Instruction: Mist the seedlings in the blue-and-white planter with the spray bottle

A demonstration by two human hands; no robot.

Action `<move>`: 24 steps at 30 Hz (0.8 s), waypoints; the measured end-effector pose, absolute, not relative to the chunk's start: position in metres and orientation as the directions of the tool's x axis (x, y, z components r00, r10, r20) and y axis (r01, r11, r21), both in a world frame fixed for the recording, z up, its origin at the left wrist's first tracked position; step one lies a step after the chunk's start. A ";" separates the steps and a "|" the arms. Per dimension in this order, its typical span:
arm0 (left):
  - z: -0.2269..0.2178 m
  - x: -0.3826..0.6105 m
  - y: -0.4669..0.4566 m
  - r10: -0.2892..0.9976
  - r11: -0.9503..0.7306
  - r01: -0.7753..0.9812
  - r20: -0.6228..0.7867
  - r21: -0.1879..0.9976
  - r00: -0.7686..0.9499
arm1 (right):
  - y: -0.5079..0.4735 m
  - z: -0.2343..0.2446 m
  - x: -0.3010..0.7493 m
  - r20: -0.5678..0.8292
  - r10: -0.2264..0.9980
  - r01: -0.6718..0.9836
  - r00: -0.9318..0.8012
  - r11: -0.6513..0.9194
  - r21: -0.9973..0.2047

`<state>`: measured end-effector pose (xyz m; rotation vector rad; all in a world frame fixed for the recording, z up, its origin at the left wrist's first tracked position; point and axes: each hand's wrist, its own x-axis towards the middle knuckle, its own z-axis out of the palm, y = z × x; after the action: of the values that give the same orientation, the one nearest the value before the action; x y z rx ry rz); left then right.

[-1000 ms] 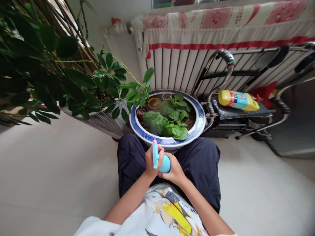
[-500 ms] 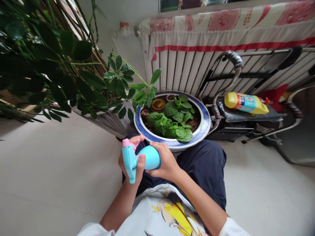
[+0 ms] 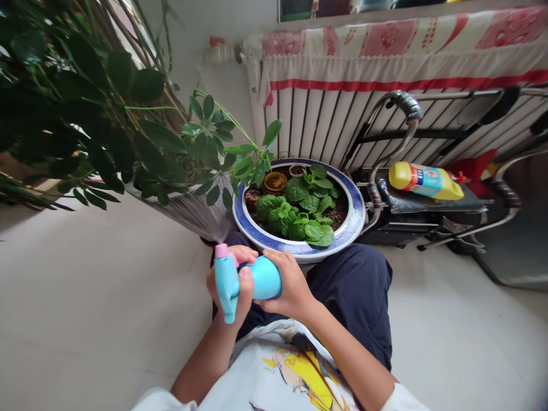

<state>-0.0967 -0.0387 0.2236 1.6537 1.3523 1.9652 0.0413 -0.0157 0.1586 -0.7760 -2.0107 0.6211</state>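
Note:
Both my hands hold a light blue spray bottle [image 3: 257, 278] with a pink nozzle, tilted so the nozzle points up and left. My left hand [image 3: 233, 285] is wrapped round the trigger head, fingers squeezed. My right hand [image 3: 289, 282] cups the round body. A fan of fine mist leaves the nozzle toward the big leafy plant [image 3: 107, 114] on the left. Just beyond my hands a blue and white ceramic pot [image 3: 353, 214] holds small green plants in soil, close against my knees.
A white radiator [image 3: 317, 120] draped with a red-patterned cloth stands behind the pot. At the right a metal-framed cart [image 3: 398, 120] carries a yellow bottle [image 3: 423, 180] lying on a black seat. Pale floor tiles [image 3: 85, 297] spread left and right.
The bottle has swung from pointing at the blue and white pot to pointing up and left. Mist now sprays toward the big plant on the left. My left fingers have tightened on the trigger.

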 end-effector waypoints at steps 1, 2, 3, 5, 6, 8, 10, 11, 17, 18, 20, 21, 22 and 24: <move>0.217 -0.093 -0.036 0.724 -0.497 0.393 0.619 0.774 -0.304 | -0.020 0.147 0.046 0.525 0.748 0.297 -0.406 0.652 -0.698; 0.210 -0.087 -0.034 0.770 -0.448 0.427 0.582 0.786 -0.262 | -0.024 0.134 0.052 0.485 0.789 0.316 -0.376 0.602 -0.733; 0.202 -0.081 -0.032 0.817 -0.405 0.435 0.532 0.804 -0.223 | -0.030 0.121 0.057 0.425 0.836 0.347 -0.346 0.535 -0.770; 0.184 -0.067 -0.029 0.875 -0.353 0.397 0.449 0.847 -0.179 | -0.042 0.093 0.069 0.322 0.898 0.388 -0.299 0.423 -0.819; 0.174 -0.059 -0.029 0.893 -0.346 0.384 0.426 0.856 -0.145 | -0.049 0.081 0.075 0.278 0.916 0.403 -0.287 0.379 -0.833; 0.156 -0.045 -0.030 0.918 -0.340 0.383 0.392 0.859 -0.064 | -0.062 0.060 0.086 0.225 0.940 0.405 -0.255 0.315 -0.858; 0.143 -0.033 -0.032 0.941 -0.311 0.372 0.338 0.875 -0.009 | -0.072 0.045 0.095 0.187 0.963 0.405 -0.194 0.252 -0.879; 0.138 -0.027 -0.032 0.950 -0.295 0.365 0.313 0.883 0.010 | -0.076 0.040 0.098 0.161 0.971 0.404 -0.177 0.221 -0.888; 0.128 -0.015 -0.019 0.954 -0.296 0.355 0.293 0.887 0.062 | -0.076 0.029 0.106 0.123 0.986 0.394 -0.113 0.158 -0.905; 0.127 -0.016 -0.018 0.955 -0.291 0.359 0.289 0.887 0.061 | -0.074 0.029 0.106 0.140 0.984 0.410 -0.112 0.174 -0.895; 0.126 -0.020 -0.017 0.958 -0.278 0.362 0.284 0.890 0.036 | -0.072 0.030 0.105 0.163 0.978 0.442 -0.127 0.203 -0.874; 0.125 -0.022 -0.018 0.955 -0.282 0.357 0.296 0.891 0.017 | -0.070 0.032 0.103 0.172 0.975 0.454 -0.140 0.217 -0.864; 0.124 -0.026 -0.020 0.948 -0.296 0.349 0.318 0.889 -0.005 | -0.068 0.034 0.102 0.183 0.971 0.463 -0.155 0.235 -0.855; 0.123 -0.036 -0.024 0.921 -0.349 0.328 0.385 0.878 -0.052 | -0.061 0.040 0.097 0.225 0.955 0.470 -0.195 0.292 -0.833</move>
<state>-0.0360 -0.0237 0.1230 1.6849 1.3315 1.4159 0.0965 -0.0606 0.0404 -1.2862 -1.7987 0.8025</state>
